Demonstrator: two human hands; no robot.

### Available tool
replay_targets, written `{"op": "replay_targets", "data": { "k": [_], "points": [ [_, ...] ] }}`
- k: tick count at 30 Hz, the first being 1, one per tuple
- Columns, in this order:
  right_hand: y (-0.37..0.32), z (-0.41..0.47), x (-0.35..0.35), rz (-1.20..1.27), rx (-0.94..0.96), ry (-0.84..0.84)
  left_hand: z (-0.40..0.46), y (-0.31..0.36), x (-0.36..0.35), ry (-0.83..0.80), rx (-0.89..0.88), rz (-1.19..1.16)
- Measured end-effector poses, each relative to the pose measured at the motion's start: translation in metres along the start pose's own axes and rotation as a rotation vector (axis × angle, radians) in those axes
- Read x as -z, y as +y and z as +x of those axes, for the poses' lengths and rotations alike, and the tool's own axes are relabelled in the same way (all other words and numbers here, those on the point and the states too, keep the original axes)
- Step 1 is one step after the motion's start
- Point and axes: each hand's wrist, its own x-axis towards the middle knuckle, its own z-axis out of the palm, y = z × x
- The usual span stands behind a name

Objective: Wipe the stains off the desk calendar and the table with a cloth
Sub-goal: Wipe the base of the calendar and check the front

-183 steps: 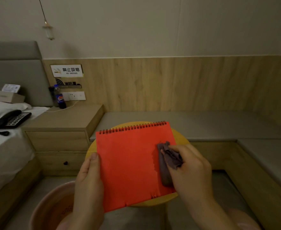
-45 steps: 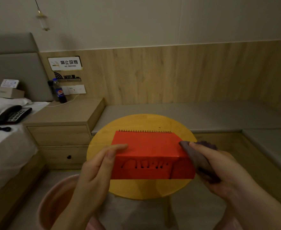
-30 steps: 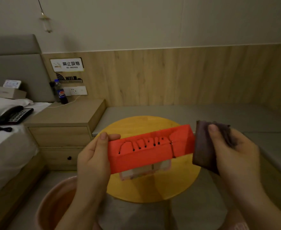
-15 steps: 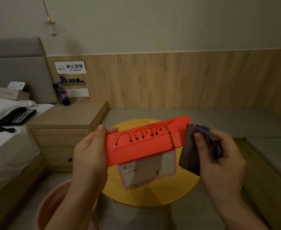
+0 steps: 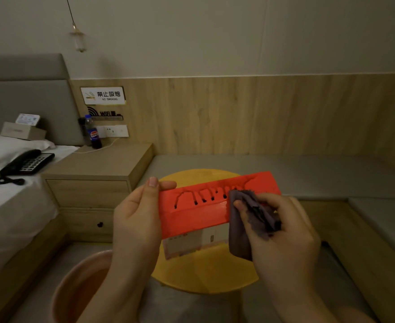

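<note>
Your left hand [image 5: 137, 214] clamps the left end of the desk calendar [image 5: 198, 206] and lifts it above the table [image 5: 205, 273] – so its red base faces you. Your right hand [image 5: 278, 231] presses the bunched cloth [image 5: 250, 220] on the base's right part, beside dark marks.

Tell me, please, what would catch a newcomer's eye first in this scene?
The bright red desk calendar stands out first, held up in the middle of the view above the round yellow table. The left hand grips its left end, while the right hand presses a dark purple cloth against its right part. Dark streaky stains run along the calendar's upper strip.
</note>
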Motion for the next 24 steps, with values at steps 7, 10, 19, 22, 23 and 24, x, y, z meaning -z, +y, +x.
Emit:
{"op": "replay_targets", "data": {
  "k": [7, 10, 19, 22, 23, 24],
  "points": [
    [0.002, 0.012, 0.006, 0.018, -0.021, 0.056, -0.001, 0.001, 0.011, 0.02, -0.046, 0.055],
    [0.012, 0.024, 0.017, -0.014, -0.041, 0.08, -0.001, 0.0, 0.018, 0.041, -0.04, 0.068],
    [0.022, 0.044, 0.029, -0.021, -0.088, 0.048, -0.003, -0.001, 0.028, 0.04, -0.03, 0.065],
    [0.019, 0.045, 0.026, -0.024, -0.098, 0.042, -0.004, 0.0, 0.025, 0.029, -0.046, 0.051],
    [0.017, 0.044, 0.026, -0.029, -0.092, 0.038, -0.005, 0.001, 0.024, 0.025, -0.052, 0.056],
    [0.015, 0.044, 0.025, -0.036, -0.081, 0.032, -0.006, 0.001, 0.022, 0.021, -0.062, 0.065]
  ]
}}
